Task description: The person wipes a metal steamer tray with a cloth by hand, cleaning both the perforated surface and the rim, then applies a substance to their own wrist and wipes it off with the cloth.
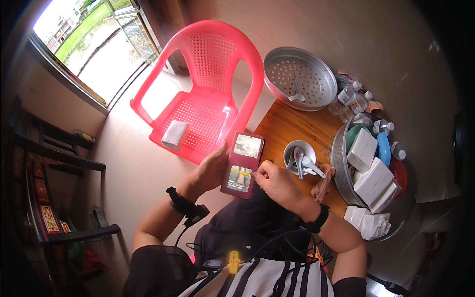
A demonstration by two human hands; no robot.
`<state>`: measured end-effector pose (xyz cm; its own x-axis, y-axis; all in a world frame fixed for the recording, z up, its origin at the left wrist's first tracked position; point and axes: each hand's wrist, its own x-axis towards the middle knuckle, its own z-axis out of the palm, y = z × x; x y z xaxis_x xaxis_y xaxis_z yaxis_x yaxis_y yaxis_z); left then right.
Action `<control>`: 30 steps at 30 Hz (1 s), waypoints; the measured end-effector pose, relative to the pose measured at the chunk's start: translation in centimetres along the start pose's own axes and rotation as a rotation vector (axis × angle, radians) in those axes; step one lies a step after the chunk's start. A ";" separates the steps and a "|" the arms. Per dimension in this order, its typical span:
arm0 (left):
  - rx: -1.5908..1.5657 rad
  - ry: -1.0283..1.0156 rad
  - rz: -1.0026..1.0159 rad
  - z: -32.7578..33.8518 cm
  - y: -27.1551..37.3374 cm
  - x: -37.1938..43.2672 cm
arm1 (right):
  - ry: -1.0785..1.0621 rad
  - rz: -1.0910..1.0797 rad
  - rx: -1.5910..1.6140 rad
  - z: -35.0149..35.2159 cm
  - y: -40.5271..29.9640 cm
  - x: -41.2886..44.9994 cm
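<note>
My left hand (209,167) grips a smartphone in a magenta window case (245,159) from its left side. Two cut-out windows in the case show the lit display, which bears pictures and writing. At the phone's lower right edge is my right hand (280,183), its fingers curled together and seemingly empty. Whether its fingertips touch the phone cannot be told. Both wrists wear black straps, and a small device (196,215) hangs at the left one. Right of my right hand, a white bowl (285,150) with several spoons (298,157) stands on a wooden table (282,124).
A pink plastic chair (211,59) ahead bears a tissue pack (174,134). On the table are a perforated metal steamer (274,65), plastic bottles (348,94) and a metal basin (337,163) with white packs. Dark wooden furniture (79,234) stands left; an open doorway (100,63) lies beyond.
</note>
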<state>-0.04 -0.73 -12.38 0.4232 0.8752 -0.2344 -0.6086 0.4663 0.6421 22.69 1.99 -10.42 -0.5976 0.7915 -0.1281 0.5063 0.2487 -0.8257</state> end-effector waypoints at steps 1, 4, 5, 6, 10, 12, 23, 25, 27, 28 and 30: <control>-0.009 -0.002 0.026 -0.1 -0.2 0.1 | 0.079 0.006 -0.049 0.3 -0.3 0.0; -0.018 0.004 0.038 0.0 -0.1 0.0 | 0.194 0.014 -0.066 0.8 -0.3 0.3; -0.017 0.011 0.023 0.0 -0.1 0.0 | 0.230 0.018 -0.033 0.9 -0.1 0.4; -0.018 0.015 0.023 -0.2 -0.1 -0.2 | 0.226 0.017 -0.032 0.7 -0.5 0.5; -0.040 -0.027 -0.006 -1.1 -0.2 -0.6 | -0.082 0.266 0.181 -0.5 -1.3 1.0; -0.052 -0.029 -0.017 -1.2 -0.3 -0.6 | -0.120 0.245 0.158 -0.4 -1.1 1.1; -0.094 -0.023 0.007 -1.9 -0.7 -0.8 | -0.059 0.209 0.154 0.6 -2.1 0.7; -0.088 -0.023 0.016 -1.3 -0.6 -0.8 | -0.051 0.230 0.146 0.6 -2.0 0.8; -0.083 -0.020 0.026 -1.1 -0.8 -0.7 | -0.047 0.249 0.139 0.8 -1.5 0.8; -0.090 0.001 0.024 -1.1 -0.8 -0.7 | 0.010 0.157 0.045 1.0 -1.1 0.6; -0.097 0.023 0.021 -1.2 -1.1 -0.7 | 0.064 0.064 -0.048 1.2 -1.1 0.4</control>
<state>-0.50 -1.72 -13.77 0.3946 0.8873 -0.2389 -0.6800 0.4568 0.5735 21.14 1.36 -10.21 -0.5229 0.8403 -0.1431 0.5724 0.2217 -0.7895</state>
